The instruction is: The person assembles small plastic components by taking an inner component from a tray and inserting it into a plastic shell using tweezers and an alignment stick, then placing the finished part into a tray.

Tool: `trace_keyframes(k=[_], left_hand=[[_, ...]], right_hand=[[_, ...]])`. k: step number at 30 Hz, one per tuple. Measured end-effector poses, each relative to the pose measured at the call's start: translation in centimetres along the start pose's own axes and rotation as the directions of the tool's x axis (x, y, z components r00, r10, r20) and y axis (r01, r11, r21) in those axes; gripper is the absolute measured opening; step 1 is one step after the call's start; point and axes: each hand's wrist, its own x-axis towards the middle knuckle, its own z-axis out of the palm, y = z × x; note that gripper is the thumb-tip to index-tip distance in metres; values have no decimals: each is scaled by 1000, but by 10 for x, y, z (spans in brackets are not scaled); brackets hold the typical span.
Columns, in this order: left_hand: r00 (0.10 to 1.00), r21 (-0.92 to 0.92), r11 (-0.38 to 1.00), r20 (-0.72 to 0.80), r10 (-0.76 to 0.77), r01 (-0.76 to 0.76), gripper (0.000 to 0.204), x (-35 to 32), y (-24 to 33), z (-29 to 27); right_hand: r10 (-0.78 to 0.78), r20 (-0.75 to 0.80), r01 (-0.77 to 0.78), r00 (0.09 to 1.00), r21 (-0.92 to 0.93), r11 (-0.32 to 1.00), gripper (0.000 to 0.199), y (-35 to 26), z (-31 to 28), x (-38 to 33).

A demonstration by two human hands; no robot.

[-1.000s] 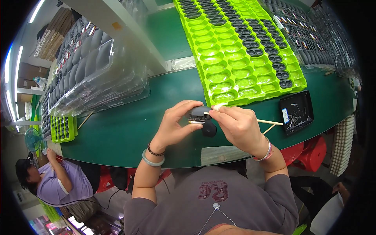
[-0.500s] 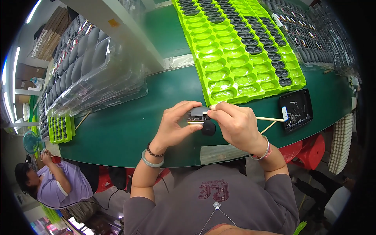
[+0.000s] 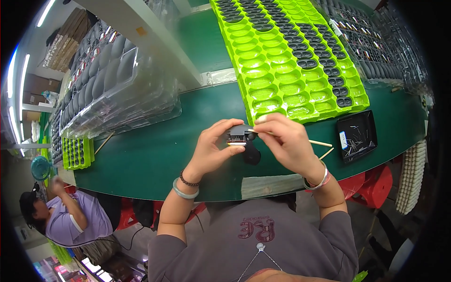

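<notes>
Far to the left, a seated co-worker [image 3: 61, 214] is working beside a small green tray [image 3: 75, 152]. Moving right, clear stacked trays of dark parts [image 3: 117, 89] are lying on the green table [image 3: 155, 160]. At centre, the left hand [image 3: 213, 150] is pinching a small black part [image 3: 239, 136], fingers clamped on it. The right hand [image 3: 289, 143] is gripping a thin wooden stick [image 3: 319, 143] against it. A large green tray [image 3: 291, 56] and a black dish [image 3: 357, 136] are lying further right.
</notes>
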Motion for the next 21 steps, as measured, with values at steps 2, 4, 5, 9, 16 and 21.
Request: trace_keyframes(k=[2,4,5,9,16,21], left_hand=[[999,-236,971,5,-42,42,50,-3,-3,1],[997,-366,928,39,-61,71,52,-3,0,4],[994,-488,867,76,-74,102,53,-3,2,4],[989,-516,846,129,-75,131,55,-3,0,3],[992,-530,839,95,-84,122,61,-3,1,4],[996,-465,883,75,-42,73,59,-2,2,2]], right_hand=[[143,69,-144,987,22,989,23,-10,-13,2],[287,205,-318,936,138,938,30,-11,-15,2],[261,220,-306,940,208,929,32,-10,-12,1],[261,257,-321,930,231,918,30,-9,-15,2],[221,225,-277,949,263,924,29,-4,-11,0],[184,208,-236,961,263,935,29,-4,-9,-1]])
